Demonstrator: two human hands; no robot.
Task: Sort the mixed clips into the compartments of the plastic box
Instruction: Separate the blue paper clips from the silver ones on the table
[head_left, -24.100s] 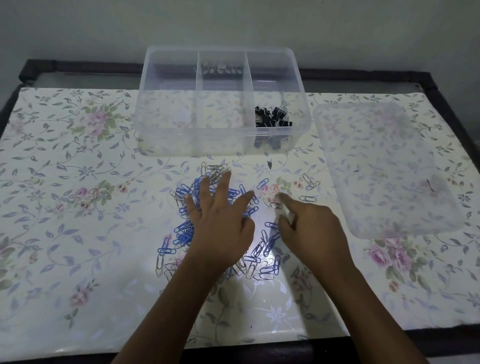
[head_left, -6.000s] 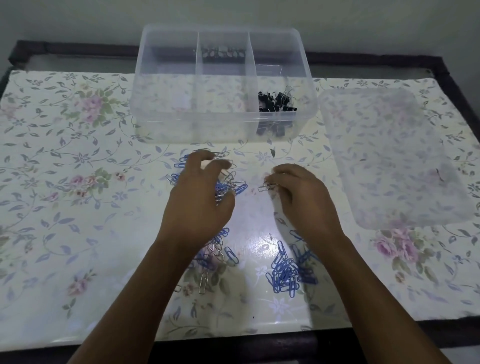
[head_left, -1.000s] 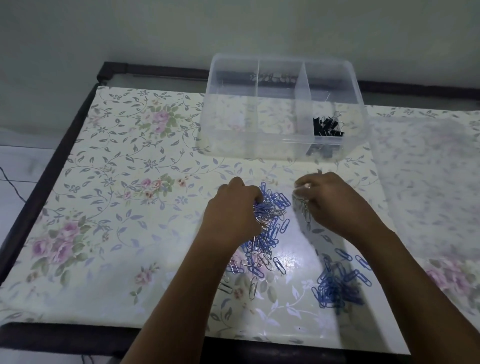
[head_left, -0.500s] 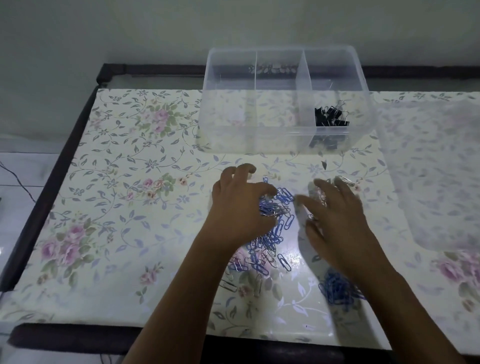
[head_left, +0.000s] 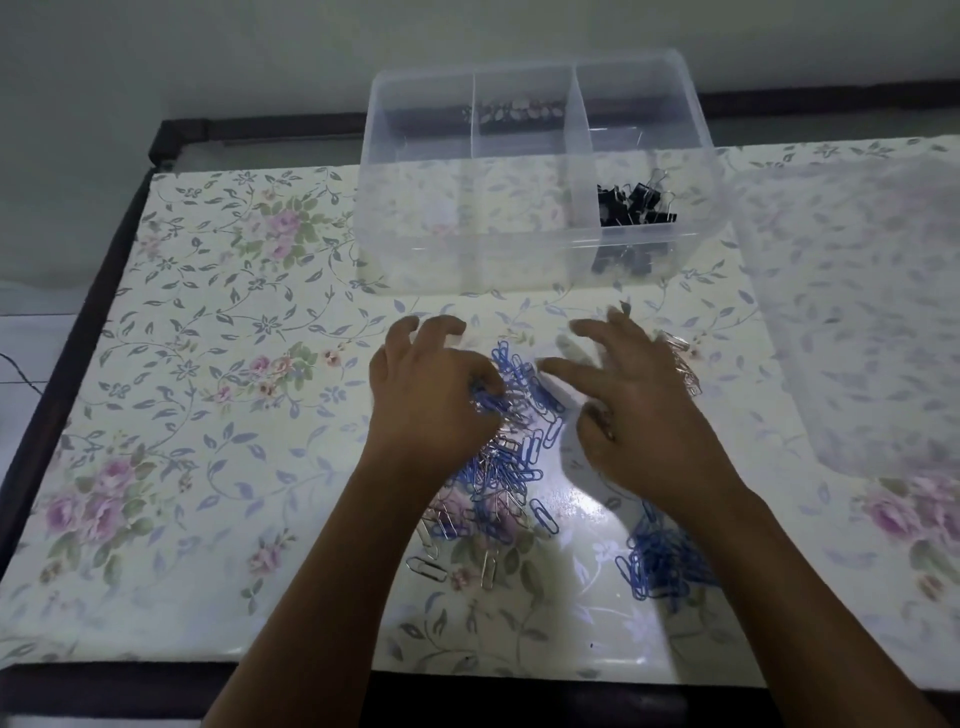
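colour-sorting was underway: left hand (head_left: 431, 400) curled on blue-and-silver wire paperclip heap (head_left: 511, 467), grip unclear, right hand (head_left: 639, 410) spread; silver ones likely needed pinching out next.
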